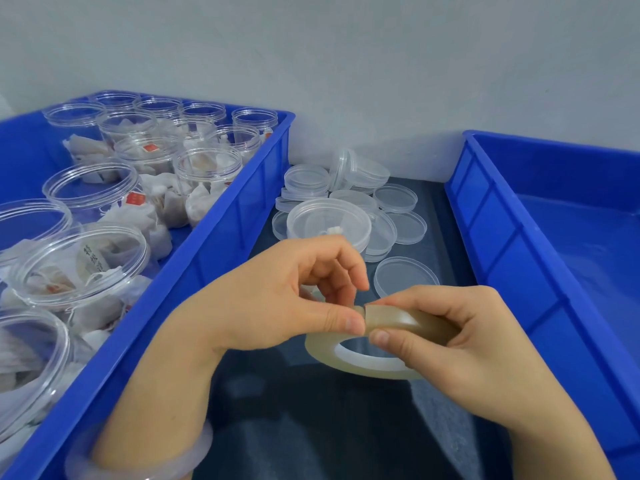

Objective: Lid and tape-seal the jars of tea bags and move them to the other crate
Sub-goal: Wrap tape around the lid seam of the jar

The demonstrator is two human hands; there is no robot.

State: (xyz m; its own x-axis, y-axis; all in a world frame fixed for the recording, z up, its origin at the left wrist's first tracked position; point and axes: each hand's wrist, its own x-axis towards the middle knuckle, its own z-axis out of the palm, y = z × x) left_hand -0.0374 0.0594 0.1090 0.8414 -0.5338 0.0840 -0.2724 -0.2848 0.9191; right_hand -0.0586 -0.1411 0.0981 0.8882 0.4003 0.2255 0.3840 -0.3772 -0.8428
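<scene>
One head-worn wide view, tilted forward and down, close over the table (311, 410). Left crate (207, 254) and right crate (502, 254) flank; wall (311, 46) up top.

Glossy blue plastic crates (242, 202) flank clear, smooth plastic jars (207, 168) and lids (405, 275); papery white tea bags (201, 207); translucent yellowish tape roll (360, 362); dark, sheeny counter (311, 410).
</scene>
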